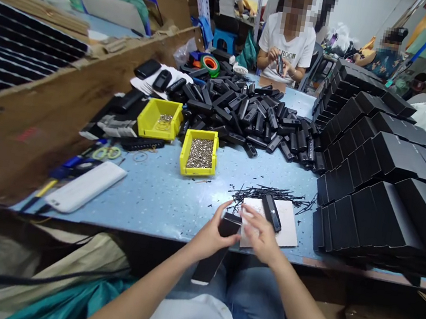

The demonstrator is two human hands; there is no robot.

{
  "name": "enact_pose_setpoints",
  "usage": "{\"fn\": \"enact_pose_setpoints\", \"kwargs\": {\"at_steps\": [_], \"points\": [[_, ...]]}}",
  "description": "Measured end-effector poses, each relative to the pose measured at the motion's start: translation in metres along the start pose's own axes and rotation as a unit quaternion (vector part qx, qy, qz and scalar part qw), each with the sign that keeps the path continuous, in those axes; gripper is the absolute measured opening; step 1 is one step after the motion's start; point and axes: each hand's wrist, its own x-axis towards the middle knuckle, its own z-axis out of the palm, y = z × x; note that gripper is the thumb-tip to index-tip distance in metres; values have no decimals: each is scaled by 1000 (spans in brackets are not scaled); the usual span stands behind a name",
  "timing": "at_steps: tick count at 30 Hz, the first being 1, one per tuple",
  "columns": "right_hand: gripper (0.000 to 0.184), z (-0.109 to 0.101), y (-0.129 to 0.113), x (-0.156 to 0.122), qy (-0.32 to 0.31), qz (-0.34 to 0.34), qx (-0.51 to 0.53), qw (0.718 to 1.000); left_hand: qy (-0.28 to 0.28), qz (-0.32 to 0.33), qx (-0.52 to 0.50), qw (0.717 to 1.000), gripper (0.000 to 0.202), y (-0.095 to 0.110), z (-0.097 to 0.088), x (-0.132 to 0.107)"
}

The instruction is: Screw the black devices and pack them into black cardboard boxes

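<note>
My left hand point(207, 237) grips a narrow black cardboard box point(209, 265), tilted over the table's front edge with its lower end above my lap. Close beside the box's upper end is my right hand point(263, 237), its fingers apart; whether the fingertips touch the box I cannot tell. A slim black device point(272, 212) lies on a white square pad point(288, 225) just beyond my right hand. Behind the pad spreads a loose heap of thin black sticks point(268, 193).
Black boxes point(374, 205) are stacked high on the right. Two yellow bins point(183, 155) stand left of centre, the nearer filled with small metal parts. Many black devices point(241, 105) are piled behind. A white oblong case point(86, 187) lies left. Across the table, a person point(288, 48) handles a device.
</note>
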Motion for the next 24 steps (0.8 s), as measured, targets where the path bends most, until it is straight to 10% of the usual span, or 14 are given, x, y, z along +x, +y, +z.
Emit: {"fn": "enact_pose_setpoints", "kwargs": {"at_steps": [4,9,15,18,20,24], "points": [[69,-24,46,-10,134,139,-118,974,84,-74,-324,940,75,-10,-34,12],[45,-35,22,-19,132,-40,-105,985,257,-110,-510,813,14,-13,-47,34],[41,-43,-56,0,171,-281,-235,915,174,-138,-474,852,25,-9,-6,19],[51,-46,-65,11,131,-229,-212,941,64,-151,-361,918,57,-7,-9,3],[51,-43,-64,19,56,-230,-180,955,122,-63,-149,979,85,-7,-22,-4],[67,-17,-50,51,-47,-199,-100,974,176,134,230,948,86,-8,-47,-8]]}}
